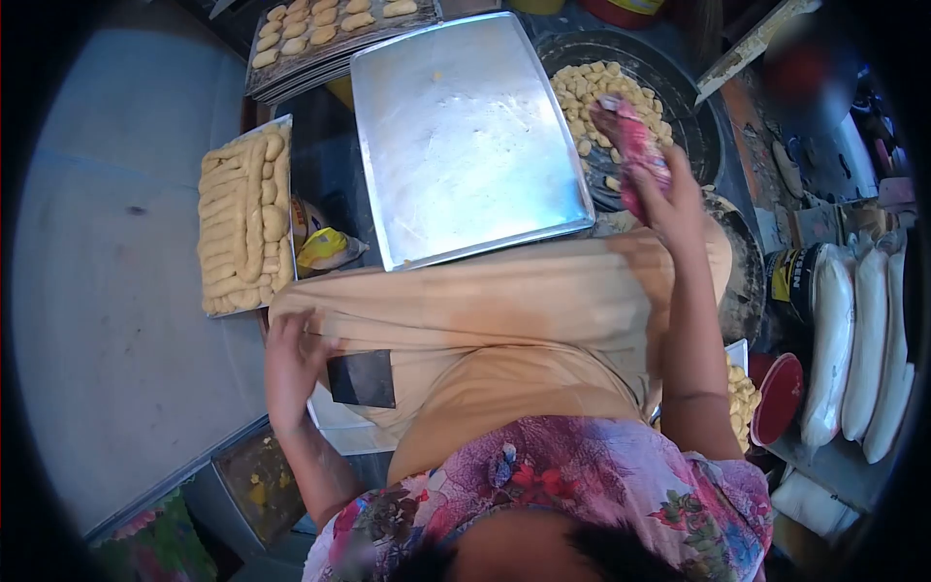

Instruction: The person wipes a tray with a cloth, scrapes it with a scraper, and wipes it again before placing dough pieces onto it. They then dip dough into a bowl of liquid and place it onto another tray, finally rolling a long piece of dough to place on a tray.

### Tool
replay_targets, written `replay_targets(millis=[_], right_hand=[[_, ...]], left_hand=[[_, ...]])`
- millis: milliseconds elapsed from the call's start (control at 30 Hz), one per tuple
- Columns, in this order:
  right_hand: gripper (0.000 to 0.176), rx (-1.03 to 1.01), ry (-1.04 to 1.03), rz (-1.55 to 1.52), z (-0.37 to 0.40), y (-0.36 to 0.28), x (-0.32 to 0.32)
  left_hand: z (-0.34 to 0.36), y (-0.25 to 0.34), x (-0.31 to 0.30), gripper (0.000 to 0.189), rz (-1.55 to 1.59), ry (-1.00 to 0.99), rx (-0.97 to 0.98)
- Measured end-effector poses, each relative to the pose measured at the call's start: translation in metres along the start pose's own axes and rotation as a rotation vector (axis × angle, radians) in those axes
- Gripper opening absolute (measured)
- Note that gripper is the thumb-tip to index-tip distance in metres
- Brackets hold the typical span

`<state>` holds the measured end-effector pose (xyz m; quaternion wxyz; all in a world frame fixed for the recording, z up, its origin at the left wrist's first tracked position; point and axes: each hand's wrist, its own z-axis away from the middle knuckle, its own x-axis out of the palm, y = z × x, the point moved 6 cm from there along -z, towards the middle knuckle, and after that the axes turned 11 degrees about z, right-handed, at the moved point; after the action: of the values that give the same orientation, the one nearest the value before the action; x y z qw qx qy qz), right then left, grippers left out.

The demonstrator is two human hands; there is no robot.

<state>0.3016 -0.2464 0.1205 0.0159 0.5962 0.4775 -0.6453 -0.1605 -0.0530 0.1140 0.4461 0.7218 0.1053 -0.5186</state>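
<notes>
A bunched pink and red patterned cloth [642,160] is gripped in my right hand [669,199], over the near edge of a large dark round pan. Inside that pan [706,121] lie many small pale dough pieces [587,97]. My left hand [296,364] rests on the tan cloth [504,291] over my lap, its fingers apart and holding nothing. Between the hands and farther forward, a bare metal baking tray [465,145] slopes with its near edge by my knees. A small dark square patch [362,378] shows beside my left hand.
At the left, a tray of dough strips [242,223] sits next to a yellow packet [330,247]. Stacked trays with shaped pieces [330,29] stand at the back. Long white plastic-wrapped packs [829,344] and a red round container [778,400] are on the right.
</notes>
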Motion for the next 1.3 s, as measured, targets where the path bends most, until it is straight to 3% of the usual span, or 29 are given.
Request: replay_targets(millis=[67, 133, 200, 333, 400, 467, 533, 567, 667, 700, 767, 833, 900, 967, 1000, 1167, 1200, 1233, 1300], right_hand=[[0.044, -0.364, -0.045, 0.195, -0.017, -0.023, 0.047], [0.049, -0.459, -0.274, 0.399, -0.019, -0.024, 0.120], [0.049, -0.515, -0.084, 0.553, 0.004, -0.029, 0.163], [0.047, -0.589, -0.320, 0.271, 0.043, -0.094, 0.219], [0.048, -0.612, -0.677, 0.118, 0.069, -0.144, 0.243], [0.051, -1.016, -0.536, 0.112, 0.108, -0.174, 0.272], [0.052, -1.051, -0.595, 0.050, 0.122, -0.166, 0.259], [0.052, -1.069, -0.624, 0.022, 0.126, -0.158, 0.248], [0.059, -0.774, -0.745, 0.188, 0.109, -0.102, 0.193], [0.061, -0.668, -0.780, 0.277, 0.097, -0.088, 0.167], [0.066, -0.431, -0.954, 0.490, 0.068, -0.086, 0.117], [0.061, -0.263, -0.583, 0.440, 0.050, -0.012, 0.113], [0.066, -0.409, -0.396, 0.563, 0.019, 0.014, 0.123], [0.064, -0.414, -0.278, 0.641, -0.032, 0.005, 0.145], [0.055, -0.421, -0.137, 0.601, -0.067, 0.004, 0.159], [0.054, -0.168, 0.134, 0.589, -0.239, -0.045, 0.233], [0.053, -0.110, 0.024, 0.517, -0.258, -0.067, 0.252], [0.050, -0.200, 0.001, 0.461, -0.270, -0.085, 0.290], [0.044, -0.536, 0.211, 0.545, -0.234, -0.159, 0.365]], left_hand=[[-0.037, -0.013, 0.011, 0.042, 0.337, -0.023, -0.222], [-0.078, -0.030, 0.044, 0.043, 0.600, -0.034, -0.181], [-0.112, -0.035, 0.085, 0.042, 0.887, -0.159, -0.409], [-0.132, -0.068, 0.140, 0.040, 1.145, -0.291, -0.680], [-0.130, -0.063, 0.137, 0.038, 1.255, -0.294, -0.712], [-0.138, -0.079, 0.153, 0.034, 1.285, -0.208, -0.647], [-0.141, -0.095, 0.163, 0.033, 1.180, -0.163, -0.551], [-0.139, -0.079, 0.156, 0.034, 1.044, -0.243, -0.604], [-0.140, -0.059, 0.156, 0.038, 1.104, -0.194, -0.553], [-0.142, -0.055, 0.152, 0.053, 1.059, -0.192, -0.548], [-0.143, -0.049, 0.147, 0.063, 1.099, -0.246, -0.551], [-0.142, -0.049, 0.148, 0.070, 1.124, -0.287, -0.556], [-0.144, -0.049, 0.150, 0.075, 1.138, -0.315, -0.554], [-0.145, -0.052, 0.151, 0.077, 1.113, -0.335, -0.539], [-0.146, -0.053, 0.150, 0.077, 1.100, -0.342, -0.532], [-0.147, -0.054, 0.152, 0.077, 1.218, -0.350, -0.514], [-0.147, -0.055, 0.152, 0.077, 1.225, -0.345, -0.511], [-0.146, -0.055, 0.152, 0.077, 1.233, -0.341, -0.507], [-0.145, -0.056, 0.153, 0.077, 1.264, -0.340, -0.497]])
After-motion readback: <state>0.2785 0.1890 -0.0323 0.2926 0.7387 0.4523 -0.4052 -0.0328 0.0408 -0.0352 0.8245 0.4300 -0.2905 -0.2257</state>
